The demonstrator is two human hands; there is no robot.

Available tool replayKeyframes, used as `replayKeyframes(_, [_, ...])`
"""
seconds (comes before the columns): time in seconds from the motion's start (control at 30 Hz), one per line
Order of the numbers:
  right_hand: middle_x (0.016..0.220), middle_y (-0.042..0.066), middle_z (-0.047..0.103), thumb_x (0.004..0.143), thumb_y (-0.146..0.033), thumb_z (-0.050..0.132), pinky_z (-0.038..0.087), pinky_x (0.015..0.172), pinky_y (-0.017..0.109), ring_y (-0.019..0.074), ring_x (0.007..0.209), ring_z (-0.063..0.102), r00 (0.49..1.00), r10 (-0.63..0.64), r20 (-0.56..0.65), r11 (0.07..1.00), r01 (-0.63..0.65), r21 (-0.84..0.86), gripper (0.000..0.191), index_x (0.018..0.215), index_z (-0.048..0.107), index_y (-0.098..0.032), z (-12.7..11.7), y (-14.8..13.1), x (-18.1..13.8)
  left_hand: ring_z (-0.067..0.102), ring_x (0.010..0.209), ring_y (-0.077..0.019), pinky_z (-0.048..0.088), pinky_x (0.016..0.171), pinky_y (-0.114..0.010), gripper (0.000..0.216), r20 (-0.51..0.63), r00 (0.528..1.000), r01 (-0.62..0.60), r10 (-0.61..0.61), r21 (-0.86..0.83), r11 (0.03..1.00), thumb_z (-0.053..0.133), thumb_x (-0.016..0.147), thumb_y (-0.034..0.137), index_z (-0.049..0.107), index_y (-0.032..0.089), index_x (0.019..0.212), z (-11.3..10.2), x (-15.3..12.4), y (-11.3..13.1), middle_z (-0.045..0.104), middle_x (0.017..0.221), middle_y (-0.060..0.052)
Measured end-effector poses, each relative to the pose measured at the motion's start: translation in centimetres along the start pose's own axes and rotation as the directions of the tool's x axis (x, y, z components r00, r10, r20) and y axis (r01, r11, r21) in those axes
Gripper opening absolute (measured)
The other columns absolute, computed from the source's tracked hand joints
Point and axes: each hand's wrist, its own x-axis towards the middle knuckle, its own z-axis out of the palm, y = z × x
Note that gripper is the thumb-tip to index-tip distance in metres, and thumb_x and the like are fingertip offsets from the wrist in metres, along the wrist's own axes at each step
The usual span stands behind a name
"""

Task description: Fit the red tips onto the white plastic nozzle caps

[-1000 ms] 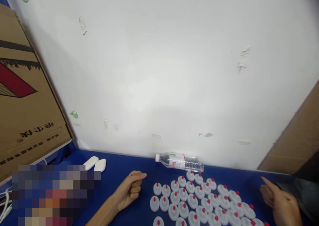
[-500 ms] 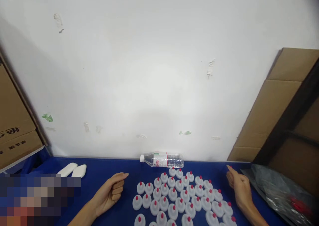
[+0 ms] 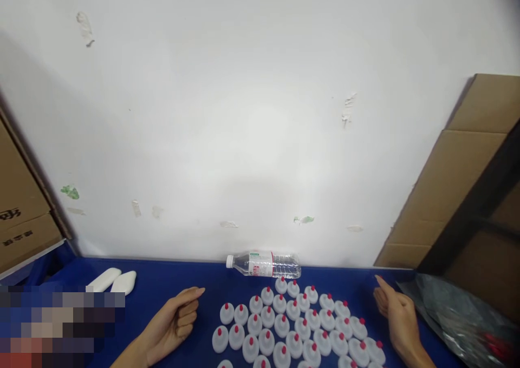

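My left hand [image 3: 173, 323] rests on the blue table [image 3: 211, 281], its fingers curled loosely into a closed shape with nothing visible in them. It lies just left of a cluster of several white caps with red tips [image 3: 298, 322]. My right hand [image 3: 396, 314] rests on its edge at the right side of the cluster, fingers curled in and the forefinger sticking up; I see nothing in it. A clear plastic water bottle [image 3: 266, 263] lies on its side against the white wall, behind the caps.
Two white oblong pieces [image 3: 111, 280] lie at the back left of the table. A cardboard box [image 3: 20, 216] stands at the left and another [image 3: 447, 184] leans at the right. A dark plastic bag [image 3: 459, 316] sits at the right. A blurred patch covers the lower left.
The view has swung right and then settled, so the left box slid out and the right box came in. Both hands stay beside the caps, curled as before.
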Motion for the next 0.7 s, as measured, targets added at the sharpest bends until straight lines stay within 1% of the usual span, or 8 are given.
replayKeyframes(0.17, [0.057,-0.007,0.021,0.077,-0.079,0.073,0.024,0.043,0.027,0.0098,0.052,0.022,1.0,0.022,-0.021,1.0,-0.023,-0.008,0.074,0.056,0.023,-0.028,0.3,-0.8,-0.3,0.068,0.076,-0.0132,0.06,0.064,-0.027,0.025,0.012,1.0,0.019,-0.018,-0.036,0.999,0.067,0.104,0.035,0.066,0.014,0.117,-0.2,-0.1,-0.1,0.07,0.102,-0.004])
replayKeyframes(0.27, [0.058,-0.007,0.02,0.076,-0.081,0.073,0.023,0.043,0.027,0.0098,0.052,0.021,1.0,0.021,-0.022,1.0,-0.022,-0.007,0.075,0.057,0.022,-0.028,0.4,-0.9,-0.4,0.06,0.06,-0.0078,0.051,0.051,-0.019,0.021,0.02,0.999,0.029,-0.028,-0.057,0.998,0.066,0.105,0.034,0.066,0.014,0.109,0.0,-0.2,0.0,0.066,0.087,0.001])
replayKeyframes(0.37, [0.058,-0.007,0.02,0.078,-0.079,0.072,0.023,0.043,0.027,0.01,0.052,0.02,1.0,0.013,-0.016,1.0,-0.014,-0.006,0.076,0.057,0.02,-0.028,0.4,-0.8,-0.4,0.043,0.044,-0.0031,0.036,0.039,-0.014,0.022,0.015,0.999,0.033,-0.032,-0.085,0.996,0.065,0.106,0.033,0.064,0.013,0.096,0.4,-0.4,0.1,0.056,0.069,0.008])
replayKeyframes(0.43, [0.058,-0.007,0.019,0.08,-0.078,0.071,0.022,0.043,0.027,0.01,0.053,0.019,1.0,0.009,-0.011,1.0,-0.009,-0.008,0.075,0.057,0.019,-0.028,0.3,-0.8,-0.3,0.033,0.039,-0.0021,0.028,0.036,-0.014,0.028,0.0,0.999,0.032,-0.032,-0.107,0.994,0.064,0.106,0.033,0.06,0.014,0.085,1.0,-0.7,0.3,0.045,0.06,0.011])
replayKeyframes(0.5, [0.058,-0.007,0.019,0.081,-0.077,0.071,0.023,0.043,0.027,0.0099,0.052,0.019,1.0,0.005,-0.005,1.0,-0.005,-0.008,0.075,0.057,0.019,-0.029,0.3,-0.7,-0.3,0.025,0.037,-0.0023,0.023,0.035,-0.015,0.036,-0.021,0.999,0.03,-0.033,-0.128,0.991,0.065,0.105,0.031,0.053,0.016,0.074,1.7,-1.1,0.4,0.032,0.054,0.014])
replayKeyframes(0.53, [0.058,-0.007,0.019,0.081,-0.077,0.071,0.022,0.043,0.027,0.0098,0.053,0.019,1.0,0.003,-0.004,1.0,-0.003,-0.009,0.075,0.057,0.019,-0.029,0.3,-0.7,-0.3,0.023,0.037,-0.0025,0.02,0.035,-0.016,0.04,-0.033,0.999,0.029,-0.033,-0.139,0.99,0.068,0.103,0.03,0.049,0.018,0.071,2.1,-1.2,0.5,0.027,0.052,0.015])
replayKeyframes(0.6, [0.057,-0.007,0.02,0.081,-0.076,0.071,0.022,0.044,0.027,0.0098,0.053,0.02,1.0,0.0,-0.003,1.0,0.0,-0.013,0.074,0.057,0.019,-0.029,0.3,-0.7,-0.3,0.018,0.038,-0.0026,0.015,0.037,-0.017,0.047,-0.052,0.998,0.025,-0.033,-0.158,0.987,0.079,0.092,0.027,0.04,0.02,0.066,2.9,-1.6,0.7,0.018,0.052,0.016])
replayKeyframes(0.7, [0.057,-0.006,0.02,0.081,-0.076,0.071,0.023,0.043,0.028,0.01,0.053,0.02,1.0,-0.002,-0.006,1.0,0.002,-0.02,0.074,0.057,0.02,-0.029,0.2,-0.6,-0.3,0.016,0.039,-0.0021,0.01,0.039,-0.019,0.06,-0.075,0.997,0.018,-0.032,-0.181,0.983,0.093,0.072,0.023,0.034,0.023,0.065,3.8,-2.0,0.8,0.012,0.053,0.016])
